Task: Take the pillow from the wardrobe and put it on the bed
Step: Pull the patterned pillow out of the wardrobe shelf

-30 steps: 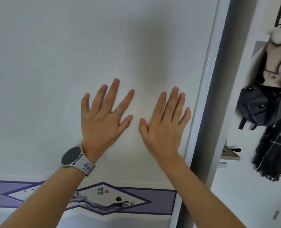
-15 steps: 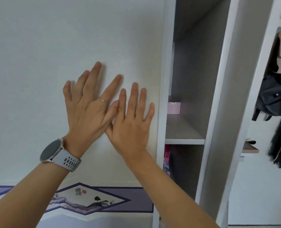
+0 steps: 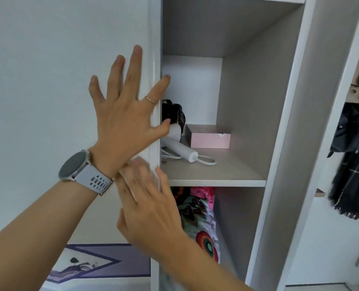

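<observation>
The white sliding wardrobe door (image 3: 48, 101) stands partly slid to the left, its edge at mid frame. My left hand (image 3: 128, 114), with a watch on the wrist, lies flat and spread on the door at its right edge. My right hand (image 3: 149, 206) is below it, blurred, fingers apart, at the door's edge. Behind the door's edge, under the shelf (image 3: 216, 182), a colourful patterned fabric (image 3: 197, 217) shows; I cannot tell if it is the pillow.
On the shelf lie a pink box (image 3: 210, 139), a white hair dryer with its cord (image 3: 180, 150) and a dark object (image 3: 173, 114). Dark clothes (image 3: 353, 160) hang at the right beyond the wardrobe's side panel (image 3: 296, 143).
The door has slid further left, baring the shelf and the fabric below. My right hand has dropped below my left.
</observation>
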